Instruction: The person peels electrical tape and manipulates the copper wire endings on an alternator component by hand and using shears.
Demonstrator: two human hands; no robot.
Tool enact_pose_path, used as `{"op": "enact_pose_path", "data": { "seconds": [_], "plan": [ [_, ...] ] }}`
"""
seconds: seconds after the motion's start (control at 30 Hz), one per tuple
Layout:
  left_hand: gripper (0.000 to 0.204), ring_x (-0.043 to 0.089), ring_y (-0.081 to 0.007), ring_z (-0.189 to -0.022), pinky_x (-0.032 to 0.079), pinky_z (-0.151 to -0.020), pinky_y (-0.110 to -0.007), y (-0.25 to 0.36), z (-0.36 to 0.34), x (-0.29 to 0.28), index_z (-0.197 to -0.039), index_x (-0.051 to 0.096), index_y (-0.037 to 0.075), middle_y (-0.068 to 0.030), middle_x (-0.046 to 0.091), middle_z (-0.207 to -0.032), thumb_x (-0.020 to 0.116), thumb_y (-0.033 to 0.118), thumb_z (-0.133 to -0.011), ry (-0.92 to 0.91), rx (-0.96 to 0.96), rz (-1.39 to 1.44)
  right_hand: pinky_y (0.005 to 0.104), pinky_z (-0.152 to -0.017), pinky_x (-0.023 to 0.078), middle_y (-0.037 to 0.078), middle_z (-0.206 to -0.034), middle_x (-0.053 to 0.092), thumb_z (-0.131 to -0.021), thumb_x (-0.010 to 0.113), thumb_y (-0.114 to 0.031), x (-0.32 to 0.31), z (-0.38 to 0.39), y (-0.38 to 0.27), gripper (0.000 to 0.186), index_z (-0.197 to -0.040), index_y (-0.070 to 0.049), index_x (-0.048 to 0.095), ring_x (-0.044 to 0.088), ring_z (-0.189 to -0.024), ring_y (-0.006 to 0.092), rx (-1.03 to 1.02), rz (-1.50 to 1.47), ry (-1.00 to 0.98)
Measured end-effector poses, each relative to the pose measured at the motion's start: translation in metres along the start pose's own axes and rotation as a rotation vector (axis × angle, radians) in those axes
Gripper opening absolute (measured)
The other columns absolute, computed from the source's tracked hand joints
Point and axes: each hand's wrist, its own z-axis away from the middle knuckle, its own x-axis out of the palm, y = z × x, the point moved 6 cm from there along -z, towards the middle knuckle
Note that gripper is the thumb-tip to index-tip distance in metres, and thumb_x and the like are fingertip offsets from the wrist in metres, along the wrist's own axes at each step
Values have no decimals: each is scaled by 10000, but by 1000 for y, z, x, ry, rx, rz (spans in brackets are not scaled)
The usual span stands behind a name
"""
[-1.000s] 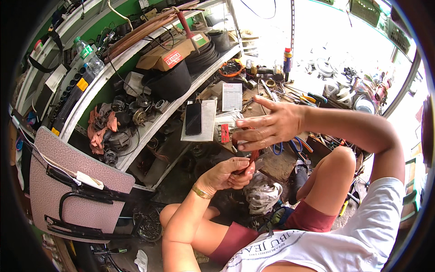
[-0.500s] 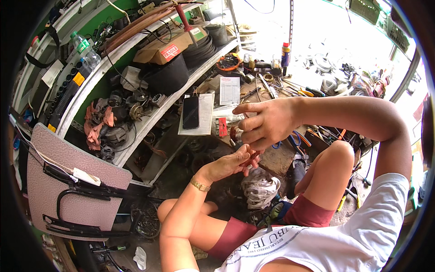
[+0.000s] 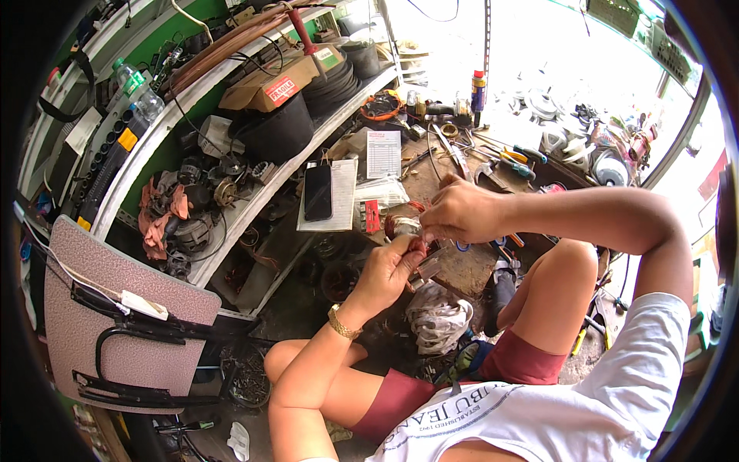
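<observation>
My left hand (image 3: 385, 279), with a gold-coloured watch (image 3: 343, 323) on its wrist, is closed on a small silvery metal part (image 3: 428, 269). Something reddish, like copper wire, shows at its thumb and fingertips. Just above, my right hand (image 3: 462, 215) is bent down with its fingers pinched together, close to the left fingertips. Whatever it pinches is hidden or too small to make out. Beside the hands, on the wooden bench (image 3: 466, 276), sits a pale, round coil-like piece (image 3: 402, 225) with reddish wire.
To the left, a black phone (image 3: 318, 192) lies on a notebook (image 3: 345, 208), near a printed slip (image 3: 383, 154) and a red card (image 3: 372, 216). Pliers (image 3: 516, 163) and loose tools spread behind. A pale cloth bundle (image 3: 439, 319) sits below. Shelves with motor parts line the left.
My right hand has drawn its fingers in to a pinch and tilted downward. My left hand has turned and closed, bringing the metal part into sight. The whole view has shifted slightly.
</observation>
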Motion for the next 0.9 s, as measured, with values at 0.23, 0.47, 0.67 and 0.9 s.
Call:
{"op": "enact_pose_path", "data": {
  "seconds": [0.23, 0.47, 0.67, 0.9],
  "plan": [
    [112, 636, -276, -774, 396, -704, -395, 17, -9, -27, -1008, 607, 62, -65, 684, -846, 606, 97, -901, 369, 447, -803, 267, -577, 362, -57, -624, 399, -1034, 456, -428, 69, -5, -3, 396, -839, -94, 539, 382, -566, 80, 408, -1866, -27],
    [156, 659, -324, -721, 472, -622, -361, -36, -14, -35, -1077, 603, 33, -153, 685, -853, 544, 143, -984, 429, 108, -213, 284, -578, 407, 43, -765, 593, -1033, 484, -308, 56, 1, 36, 285, -1134, -65, 592, 505, -657, 105, 448, -1119, 280],
    [238, 649, -113, -867, 485, -750, -264, -55, -13, -20, -1154, 597, 26, -54, 695, -999, 487, 203, -1039, 396, -60, 183, 411, -705, 499, 187, -946, 694, -939, 557, -101, 27, 5, 18, 207, -1137, -49, 588, 658, -896, 362, 405, -46, 443],
    [333, 559, -134, -1203, 433, -936, -246, -74, -14, 5, -1336, 490, 88, -50, 554, -1340, 453, 259, -1052, 543, -138, 550, 399, -701, 502, 215, -836, 681, -930, 531, -62, 79, 3, 32, 152, -960, 33, 647, 667, -795, 376, 749, -641, 668]
  ]
}}
